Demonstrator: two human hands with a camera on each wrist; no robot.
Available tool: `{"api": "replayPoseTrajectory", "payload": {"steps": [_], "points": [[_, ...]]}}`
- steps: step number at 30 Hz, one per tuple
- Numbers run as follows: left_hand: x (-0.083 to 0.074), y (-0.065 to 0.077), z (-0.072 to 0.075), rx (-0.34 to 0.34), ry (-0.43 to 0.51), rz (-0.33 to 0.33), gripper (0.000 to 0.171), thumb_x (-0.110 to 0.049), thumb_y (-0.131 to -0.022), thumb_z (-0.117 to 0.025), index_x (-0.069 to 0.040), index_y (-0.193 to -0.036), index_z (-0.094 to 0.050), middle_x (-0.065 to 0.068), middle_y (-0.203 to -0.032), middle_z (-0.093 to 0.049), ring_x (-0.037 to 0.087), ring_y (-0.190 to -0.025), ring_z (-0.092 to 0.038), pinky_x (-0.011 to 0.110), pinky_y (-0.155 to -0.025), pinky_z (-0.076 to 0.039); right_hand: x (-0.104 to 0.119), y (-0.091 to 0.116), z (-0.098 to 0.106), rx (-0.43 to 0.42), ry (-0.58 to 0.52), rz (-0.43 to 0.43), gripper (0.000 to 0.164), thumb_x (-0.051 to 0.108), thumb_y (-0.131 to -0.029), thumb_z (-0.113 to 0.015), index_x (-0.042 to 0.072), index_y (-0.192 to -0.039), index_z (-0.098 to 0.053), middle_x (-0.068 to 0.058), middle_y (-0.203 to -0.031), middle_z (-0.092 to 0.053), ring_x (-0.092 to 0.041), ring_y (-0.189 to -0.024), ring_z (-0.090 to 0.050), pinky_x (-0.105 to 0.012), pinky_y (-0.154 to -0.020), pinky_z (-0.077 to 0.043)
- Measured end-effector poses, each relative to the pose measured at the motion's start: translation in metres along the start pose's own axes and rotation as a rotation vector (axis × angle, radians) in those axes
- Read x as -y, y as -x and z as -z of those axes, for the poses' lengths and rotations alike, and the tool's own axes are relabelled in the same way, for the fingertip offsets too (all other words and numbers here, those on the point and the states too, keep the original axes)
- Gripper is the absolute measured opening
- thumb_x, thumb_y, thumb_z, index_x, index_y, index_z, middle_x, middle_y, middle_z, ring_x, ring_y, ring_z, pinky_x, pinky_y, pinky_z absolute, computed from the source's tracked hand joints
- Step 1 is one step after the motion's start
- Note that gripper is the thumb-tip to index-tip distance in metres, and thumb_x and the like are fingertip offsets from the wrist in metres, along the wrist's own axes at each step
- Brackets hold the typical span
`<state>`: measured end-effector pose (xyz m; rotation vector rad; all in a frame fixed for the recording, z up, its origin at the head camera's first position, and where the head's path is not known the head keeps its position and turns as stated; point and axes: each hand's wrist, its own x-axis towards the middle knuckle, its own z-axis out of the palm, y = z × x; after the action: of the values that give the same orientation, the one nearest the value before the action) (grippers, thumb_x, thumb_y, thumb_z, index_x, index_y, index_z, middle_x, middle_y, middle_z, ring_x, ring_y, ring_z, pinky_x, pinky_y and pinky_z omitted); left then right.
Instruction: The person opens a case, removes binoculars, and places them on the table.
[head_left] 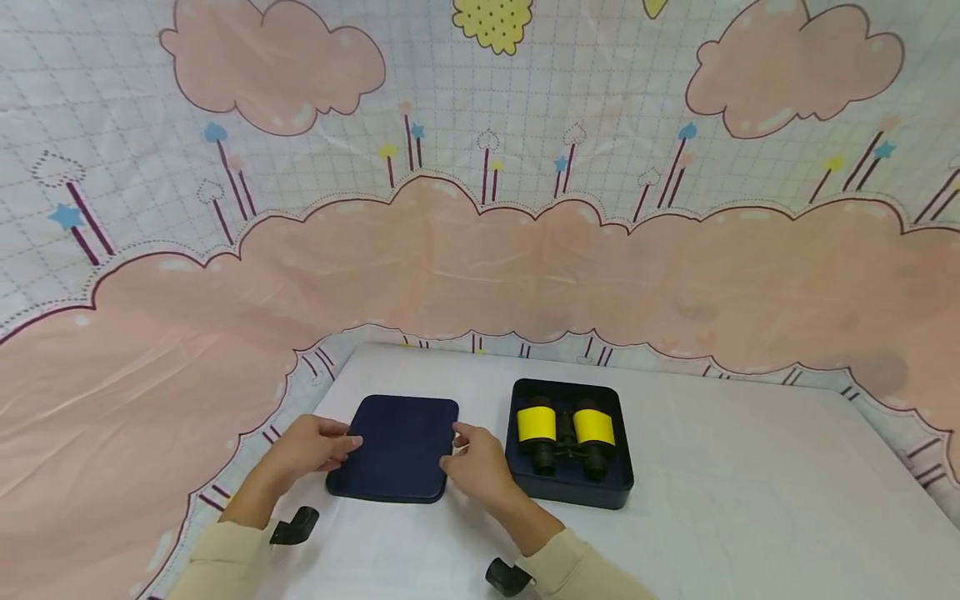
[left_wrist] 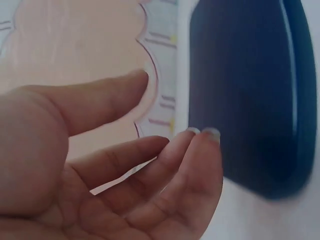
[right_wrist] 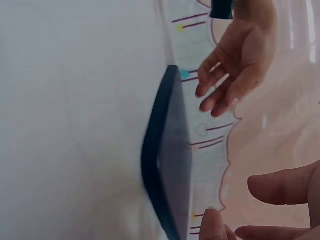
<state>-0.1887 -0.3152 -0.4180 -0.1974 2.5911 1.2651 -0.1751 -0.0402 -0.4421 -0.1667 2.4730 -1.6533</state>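
A flat dark blue lid [head_left: 397, 448] with rounded corners lies on the white table, left of a dark blue box [head_left: 572, 492] of similar outline. My left hand [head_left: 311, 446] is at the lid's left edge, and the left wrist view shows that hand [left_wrist: 135, 175] with its thumb apart from loosely bent fingers and nothing between them. At the lid's right edge is my right hand [head_left: 480, 467]. Its thumb and fingers [right_wrist: 285, 187] stand apart beside the lid [right_wrist: 172, 160] in the right wrist view. Black binoculars [head_left: 566, 437] with yellow bands sit inside the box.
The white table [head_left: 750, 483] extends to the right of the box. A cloud-patterned cloth [head_left: 525, 267] hangs behind the table and runs down its left side. A black wrist camera [head_left: 296, 527] is on the left sleeve, another camera [head_left: 507, 577] on the right.
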Motion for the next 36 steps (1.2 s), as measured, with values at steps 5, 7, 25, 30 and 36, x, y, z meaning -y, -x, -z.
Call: {"api": "replayPoseTrajectory", "payload": {"steps": [5, 7, 25, 30, 36], "points": [[-0.017, 0.003, -0.014, 0.068, 0.045, -0.064, 0.066, -0.028, -0.101, -0.070, 0.013, -0.147, -0.048, 0.029, -0.136, -0.065, 0.033, -0.115, -0.071, 0.042, -0.095, -0.063, 0.005, 0.004, 0.019, -0.007, -0.002, -0.010, 0.065, 0.004, -0.089, -0.077, 0.000, -0.150, -0.053, -0.020, -0.125, -0.064, -0.018, -0.088, -0.059, -0.031, -0.073, -0.056], [-0.024, 0.005, -0.020, 0.092, 0.065, -0.090, 0.065, -0.027, -0.101, -0.070, 0.013, -0.147, -0.047, 0.029, -0.138, -0.064, 0.036, -0.118, -0.070, 0.044, -0.096, -0.062, 0.005, 0.005, 0.027, -0.009, -0.009, -0.012, 0.065, 0.005, -0.089, -0.077, 0.002, -0.150, -0.053, -0.020, -0.127, -0.064, -0.018, -0.089, -0.060, -0.030, -0.075, -0.056], [-0.082, 0.010, -0.083, 0.234, 0.215, -0.155, 0.064, -0.022, -0.098, -0.074, 0.008, -0.148, -0.050, 0.017, -0.126, -0.071, 0.034, -0.112, -0.072, 0.043, -0.090, -0.064, -0.009, 0.010, 0.084, -0.059, 0.039, -0.058, 0.059, 0.012, -0.093, -0.077, 0.008, -0.148, -0.056, -0.016, -0.132, -0.064, -0.021, -0.100, -0.062, -0.040, -0.093, -0.061], [-0.098, 0.007, -0.097, 0.252, 0.219, -0.162, 0.063, -0.022, -0.097, -0.075, 0.007, -0.147, -0.051, 0.016, -0.122, -0.071, 0.033, -0.109, -0.072, 0.044, -0.090, -0.064, -0.012, 0.012, 0.096, -0.079, 0.084, -0.057, 0.057, 0.014, -0.094, -0.076, 0.009, -0.148, -0.057, -0.015, -0.133, -0.066, -0.022, -0.105, -0.064, -0.044, -0.095, -0.062], [-0.111, -0.005, -0.118, 0.273, 0.222, -0.155, 0.059, -0.022, -0.097, -0.076, 0.003, -0.146, -0.054, 0.014, -0.119, -0.070, 0.032, -0.108, -0.072, 0.043, -0.089, -0.064, -0.017, 0.016, 0.112, -0.112, 0.112, -0.057, 0.056, 0.012, -0.094, -0.076, 0.010, -0.147, -0.058, -0.015, -0.133, -0.066, -0.022, -0.104, -0.065, -0.044, -0.095, -0.062]]}}
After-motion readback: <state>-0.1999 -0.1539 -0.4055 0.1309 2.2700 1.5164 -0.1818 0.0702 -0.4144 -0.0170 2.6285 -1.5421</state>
